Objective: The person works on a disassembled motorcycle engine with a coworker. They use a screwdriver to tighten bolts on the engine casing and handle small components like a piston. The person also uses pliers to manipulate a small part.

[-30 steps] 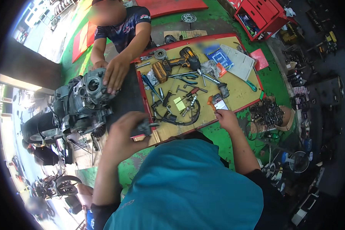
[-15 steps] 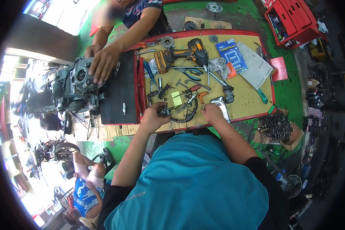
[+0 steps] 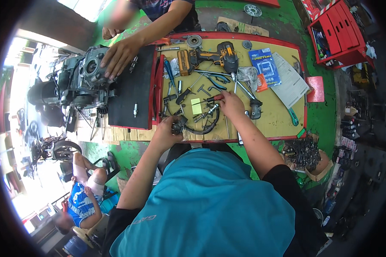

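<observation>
My left hand [image 3: 165,134] is closed round a small dark part [image 3: 179,124] near the table's front edge. From it a thick black cable [image 3: 208,129] curves to the right across the tabletop. My right hand [image 3: 232,105] has its fingers on the red handle of a screwdriver [image 3: 217,97], whose shaft points left over a yellow sticky note [image 3: 196,106]. Below the screwdriver, a metal socket tool [image 3: 209,113] lies inside the cable's curve. Blue-handled pliers [image 3: 215,80] and a small T-shaped key [image 3: 204,90] rest just beyond.
A co-worker's hand [image 3: 119,58] rests on an engine [image 3: 85,73] at left, beside a black mat [image 3: 128,100] with a spark plug [image 3: 135,110]. Further back lie a cordless impact wrench [image 3: 227,55], a blue packet [image 3: 264,66] and a paper sheet [image 3: 288,81].
My right hand has left an orange-handled tool and moved up and left to the red screwdriver. My left hand still holds the dark part. The co-worker's other hand has lifted off the engine.
</observation>
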Motion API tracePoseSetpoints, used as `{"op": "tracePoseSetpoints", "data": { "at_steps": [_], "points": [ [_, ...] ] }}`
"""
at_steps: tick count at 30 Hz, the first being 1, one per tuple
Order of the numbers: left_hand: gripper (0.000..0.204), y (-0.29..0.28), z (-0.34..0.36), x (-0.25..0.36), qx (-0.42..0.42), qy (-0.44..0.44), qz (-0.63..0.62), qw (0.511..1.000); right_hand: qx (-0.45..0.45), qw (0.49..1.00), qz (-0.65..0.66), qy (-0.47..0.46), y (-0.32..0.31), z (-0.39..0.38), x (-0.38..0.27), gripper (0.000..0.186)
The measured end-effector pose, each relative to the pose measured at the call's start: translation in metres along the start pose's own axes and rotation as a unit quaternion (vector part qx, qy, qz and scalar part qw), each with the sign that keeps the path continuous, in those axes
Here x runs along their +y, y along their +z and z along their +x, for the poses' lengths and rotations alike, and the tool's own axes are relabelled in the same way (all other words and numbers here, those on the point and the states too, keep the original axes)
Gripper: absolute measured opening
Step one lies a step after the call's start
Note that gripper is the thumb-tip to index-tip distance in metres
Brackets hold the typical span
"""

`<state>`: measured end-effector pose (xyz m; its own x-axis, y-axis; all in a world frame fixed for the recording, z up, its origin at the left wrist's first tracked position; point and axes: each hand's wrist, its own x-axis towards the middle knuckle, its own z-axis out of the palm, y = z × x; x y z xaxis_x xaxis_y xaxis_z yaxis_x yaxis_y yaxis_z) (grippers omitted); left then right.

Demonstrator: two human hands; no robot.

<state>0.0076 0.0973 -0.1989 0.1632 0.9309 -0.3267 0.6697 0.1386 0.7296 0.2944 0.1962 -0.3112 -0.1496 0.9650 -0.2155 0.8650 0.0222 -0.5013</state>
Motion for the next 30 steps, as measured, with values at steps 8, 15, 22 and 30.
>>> {"op": "tracePoseSetpoints", "data": {
  "at_steps": [8, 15, 22, 30],
  "points": [
    [0.057, -0.018, -0.018, 0.019, 0.002, 0.043, -0.002, 0.999, 0.0, 0.988, -0.091, -0.125, 0.009, 0.031, -0.007, 0.031],
    [0.053, -0.027, -0.02, 0.027, 0.018, 0.037, -0.014, 0.999, -0.126, 0.944, 0.269, -0.142, -0.067, 0.016, -0.038, 0.022],
    [0.049, -0.017, -0.01, 0.036, 0.031, 0.101, -0.004, 0.994, 0.033, 0.841, 0.494, -0.217, -0.174, -0.056, -0.127, 0.024],
    [0.052, -0.023, -0.005, 0.07, 0.013, 0.126, 0.063, 0.99, 0.02, 0.871, 0.4, -0.284, -0.193, -0.077, -0.152, 0.026]
  ]
}}
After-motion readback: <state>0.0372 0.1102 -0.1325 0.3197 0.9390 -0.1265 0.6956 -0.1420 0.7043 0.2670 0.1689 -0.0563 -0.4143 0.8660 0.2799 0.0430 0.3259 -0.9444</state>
